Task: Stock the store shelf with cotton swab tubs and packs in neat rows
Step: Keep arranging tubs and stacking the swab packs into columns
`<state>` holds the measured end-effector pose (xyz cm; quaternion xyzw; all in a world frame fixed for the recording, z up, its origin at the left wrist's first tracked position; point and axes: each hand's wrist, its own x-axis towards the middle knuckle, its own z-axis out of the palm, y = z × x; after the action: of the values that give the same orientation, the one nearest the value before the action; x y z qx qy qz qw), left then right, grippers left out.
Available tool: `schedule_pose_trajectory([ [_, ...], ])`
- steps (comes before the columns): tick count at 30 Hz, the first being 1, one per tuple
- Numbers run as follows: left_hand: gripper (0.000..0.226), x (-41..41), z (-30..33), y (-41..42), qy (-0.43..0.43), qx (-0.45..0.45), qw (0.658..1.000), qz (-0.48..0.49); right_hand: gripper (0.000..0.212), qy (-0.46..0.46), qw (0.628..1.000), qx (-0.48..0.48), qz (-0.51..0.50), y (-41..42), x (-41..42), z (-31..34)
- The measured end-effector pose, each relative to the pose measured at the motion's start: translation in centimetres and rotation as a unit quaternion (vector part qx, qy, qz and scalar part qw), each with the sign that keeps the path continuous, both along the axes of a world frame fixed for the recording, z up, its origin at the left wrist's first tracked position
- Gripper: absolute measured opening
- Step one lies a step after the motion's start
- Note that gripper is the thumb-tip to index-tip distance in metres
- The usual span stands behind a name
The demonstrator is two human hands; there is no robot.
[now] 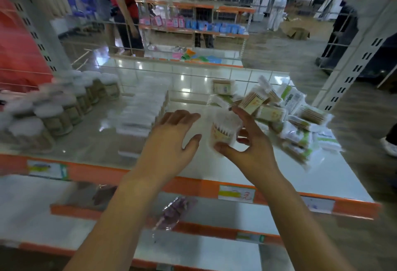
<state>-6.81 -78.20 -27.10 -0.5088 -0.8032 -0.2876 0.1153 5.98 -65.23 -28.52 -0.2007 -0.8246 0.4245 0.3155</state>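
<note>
My right hand (247, 141) grips a clear pack of cotton swabs (223, 128) just above the white shelf (300, 176) at its middle. My left hand (171, 139) hovers beside the pack on its left, fingers spread, holding nothing. A loose heap of swab packs (287, 115) lies to the right of my hands. Rows of flat white packs (141, 109) stand left of centre. Round swab tubs (64, 107) with white tops line the far left in rows.
The shelf's orange front edge (150, 176) carries price labels (236, 194). Lower shelves sit below, one holding a purple packet (174, 210). A wire mesh back shows the aisle behind, with other shelves and a person standing. Perforated uprights (352, 72) flank the bay.
</note>
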Motion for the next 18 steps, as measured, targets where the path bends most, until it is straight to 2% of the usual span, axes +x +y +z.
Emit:
schedule_pose_trajectory([
  [9, 0.054, -6.4, 1.1, -9.4, -0.017, 0.004, 1.0, -0.02, 0.078, -0.009, 1.0, 0.005, -0.007, -10.4, -6.0, 1.2],
  [18, 0.054, -8.8, 1.0, -14.6, -0.02, 0.025, 0.999, 0.019, 0.08, 0.009, 1.0, -0.003, 0.029, -15.1, -9.7, 2.3],
])
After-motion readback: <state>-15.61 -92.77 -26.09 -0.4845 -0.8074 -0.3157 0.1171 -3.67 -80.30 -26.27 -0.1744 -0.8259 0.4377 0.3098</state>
